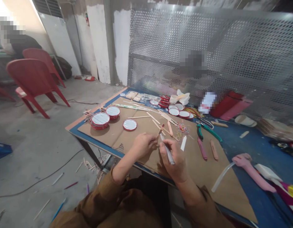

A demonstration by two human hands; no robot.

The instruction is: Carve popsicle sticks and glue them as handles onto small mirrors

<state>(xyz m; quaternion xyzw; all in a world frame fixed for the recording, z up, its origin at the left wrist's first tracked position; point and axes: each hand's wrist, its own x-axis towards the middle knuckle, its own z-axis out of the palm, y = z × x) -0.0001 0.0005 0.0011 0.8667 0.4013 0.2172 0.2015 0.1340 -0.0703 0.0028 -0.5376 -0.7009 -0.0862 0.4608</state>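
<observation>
Surface [237, 133]: blue top, brown cardboard sheet [196, 186] over much of it. Perforated metal panel [156, 47] stands along the far side. Concrete floor [72, 133] to the left, strewn with pale sticks; a person [25, 44] sits in the background.

Left hand [144, 145]: grip closed on a small flat stick [160, 130], brownish at the upper end, held above the cardboard. Right hand [175, 156]: grip closed on a white marker [170, 155], its upper end at or very near the stick; can't tell if they touch.

Counts: 1 flat red-rimmed disc [129, 124] on its own. 2 red-rimmed piles left of it, near pile [100, 121] and far pile [113, 112]; pieces per pile unclear. 3 thick crayon-like bars, two salmon, one pink [202, 149]. 1 green-handled pliers [211, 132]. 1 pink tool [254, 172] with a translucent rod. 2 red chairs [33, 79] plus part of another. Loose wooden sticks overlap, no count.

Edges: both forearms cross the near edge; the near pile sits close to the left edge. Cardboard shows between flat disc and left hand; widest bare stretch is right of the right hand, short of the pink tool.
</observation>
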